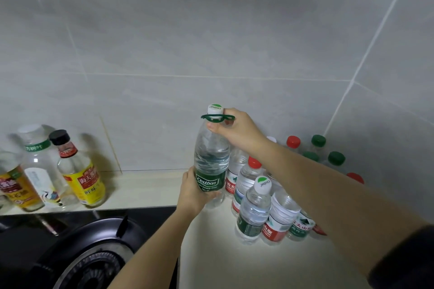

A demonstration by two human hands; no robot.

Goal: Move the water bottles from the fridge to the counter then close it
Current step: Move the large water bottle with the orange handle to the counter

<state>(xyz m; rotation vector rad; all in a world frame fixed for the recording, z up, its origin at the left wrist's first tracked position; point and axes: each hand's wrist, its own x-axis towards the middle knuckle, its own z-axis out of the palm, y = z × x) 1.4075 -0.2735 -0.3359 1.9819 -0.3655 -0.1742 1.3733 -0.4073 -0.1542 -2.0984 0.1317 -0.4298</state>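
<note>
Two hands held my big water bottle (212,159) over the counter (225,260): left hand (193,191) wrapped low, right hand (237,130) pinching its green handle (217,117).

One large water bottle (212,159) stands among a cluster of small water bottles (252,213); about ten show, though the arm hides part of the cluster. Among their tops are three red caps (293,142) and three green caps (318,140). Three condiment bottles (78,171) stand at the left. There is one stove burner (94,263). Two hands are in view: left hand (192,192), right hand (237,129).
</note>
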